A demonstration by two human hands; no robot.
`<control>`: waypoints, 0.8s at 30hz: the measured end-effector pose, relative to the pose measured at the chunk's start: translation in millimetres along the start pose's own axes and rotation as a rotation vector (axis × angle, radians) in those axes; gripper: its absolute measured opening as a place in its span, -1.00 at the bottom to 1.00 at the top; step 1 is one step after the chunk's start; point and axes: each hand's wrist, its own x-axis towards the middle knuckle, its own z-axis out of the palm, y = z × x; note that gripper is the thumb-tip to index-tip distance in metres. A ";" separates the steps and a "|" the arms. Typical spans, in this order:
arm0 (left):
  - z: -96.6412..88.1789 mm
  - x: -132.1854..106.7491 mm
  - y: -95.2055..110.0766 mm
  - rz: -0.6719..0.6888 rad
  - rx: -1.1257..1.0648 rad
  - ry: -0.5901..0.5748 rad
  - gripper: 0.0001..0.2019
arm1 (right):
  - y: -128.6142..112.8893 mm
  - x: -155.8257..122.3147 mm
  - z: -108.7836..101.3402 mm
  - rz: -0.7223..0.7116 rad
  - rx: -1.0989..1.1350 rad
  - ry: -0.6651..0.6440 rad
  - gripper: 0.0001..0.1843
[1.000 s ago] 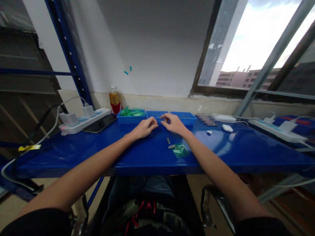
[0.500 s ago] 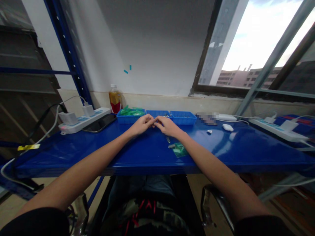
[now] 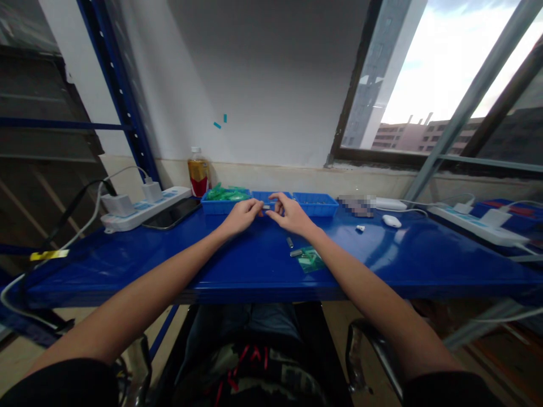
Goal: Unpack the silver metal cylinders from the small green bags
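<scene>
My left hand (image 3: 244,216) pinches a small metal cylinder (image 3: 266,207) between thumb and fingers, its end pointing right. Just right of it, my right hand (image 3: 289,215) has thumb and forefinger apart, with nothing visible between them. Behind my hands stands a row of blue bins: the left bin (image 3: 215,208) holds green plastic pieces (image 3: 227,194), the middle bin (image 3: 271,195) is partly hidden by my hands, and the right bin (image 3: 316,210) holds small parts. Below my right hand lie two metal cylinders, one upper (image 3: 289,242) and one lower (image 3: 296,252), beside a green plastic packet (image 3: 310,260).
Left on the blue table (image 3: 237,271) are a power strip (image 3: 144,212), a dark phone (image 3: 173,213) and a drink bottle (image 3: 198,172). On the right are a white earphone case (image 3: 391,221), a small white piece (image 3: 360,228) and another power strip (image 3: 479,223) with cables.
My fingertips were together and have now parted. The right thumb and forefinger have spread, and the metal cylinder has come into view in my left hand.
</scene>
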 end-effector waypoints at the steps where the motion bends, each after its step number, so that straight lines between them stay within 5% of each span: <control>1: 0.7 0.7 -1.1 -0.001 0.003 -0.008 -0.55 | -1.1 0.1 -0.5 -0.021 -0.012 0.005 -0.70; 4: 3.7 2.2 -2.7 -0.006 -0.055 -0.039 -0.49 | -2.3 2.5 -2.4 -0.056 -0.053 0.020 -0.84; 7: 6.7 -0.7 0.7 -0.002 -0.079 -0.091 -0.51 | 5.7 6.4 -8.8 0.004 -0.148 0.087 -0.73; 14: 15.4 -24.5 31.5 0.465 0.363 -0.387 -0.59 | 54.2 4.7 -36.7 0.332 -0.347 0.331 -0.64; 19: 25.4 -30.6 46.2 0.585 0.432 -0.501 -0.70 | 71.4 8.8 -34.6 0.378 -0.387 0.313 -0.68; 24: 23.3 -26.1 40.0 0.527 0.428 -0.487 -0.80 | 79.8 14.8 -23.8 0.373 -0.443 0.237 -0.74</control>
